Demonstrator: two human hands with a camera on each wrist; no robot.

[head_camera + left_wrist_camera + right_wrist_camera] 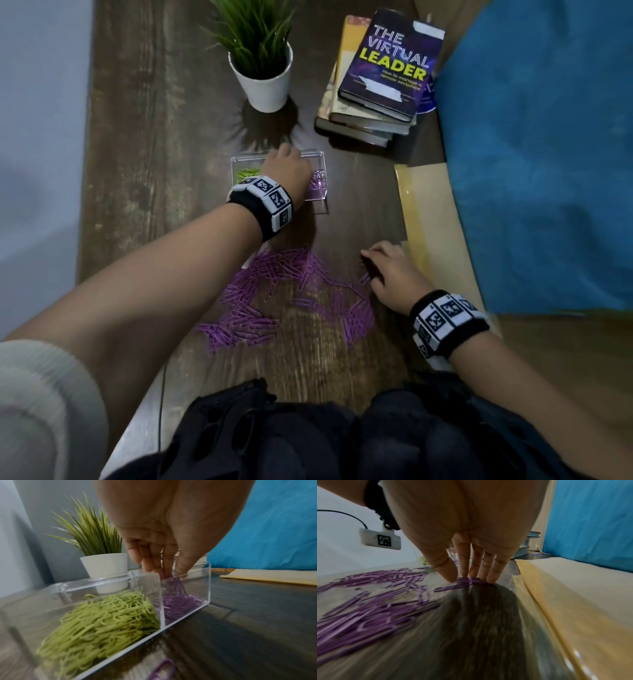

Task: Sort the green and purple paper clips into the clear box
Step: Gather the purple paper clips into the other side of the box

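The clear box (318, 206) (209, 582) stands mid-table with two compartments. Green paper clips (246, 173) (106, 619) fill its left one, and purple paper clips (319, 181) (181, 604) lie in its right one. My left hand (287, 166) (165, 572) hovers over the right compartment, fingers pointing down and pinching a bunch of purple clips that hangs into it. A loose spread of purple clips (274, 294) (368, 612) covers the table nearer to me. At its right edge my right hand (375, 265) (471, 578) pinches a small bunch of purple clips against the wood.
A potted plant (265, 85) (106, 566) stands just behind the box, with a stack of books (383, 75) to its right. A yellow envelope (435, 222) (565, 601) and blue cloth (548, 154) border the right side. Dark fabric (308, 438) lies at the near edge.
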